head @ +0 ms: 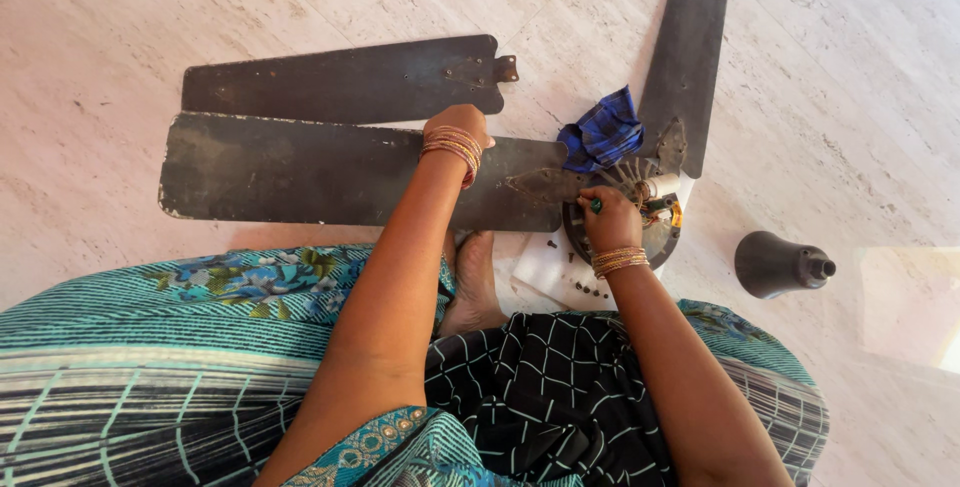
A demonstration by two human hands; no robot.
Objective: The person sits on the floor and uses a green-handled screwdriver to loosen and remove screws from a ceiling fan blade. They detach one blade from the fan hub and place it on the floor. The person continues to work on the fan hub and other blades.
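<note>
Pale marble floor (150,7) carries a dismantled ceiling fan: left hand (458,132) presses flat on the stiff, dusty blade (300,172) at nine o'clock of the heavy motor hub (655,232), where right hand (610,219) clamps a green-handled screwdriver (596,205).

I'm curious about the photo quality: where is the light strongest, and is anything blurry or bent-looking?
Head view: light is soft and even on the pale floor, with one overexposed patch at the lower right edge; the fan blades and both the left hand and right hand look sharp; the wide lens bows the clothing near the bottom edge.
</note>
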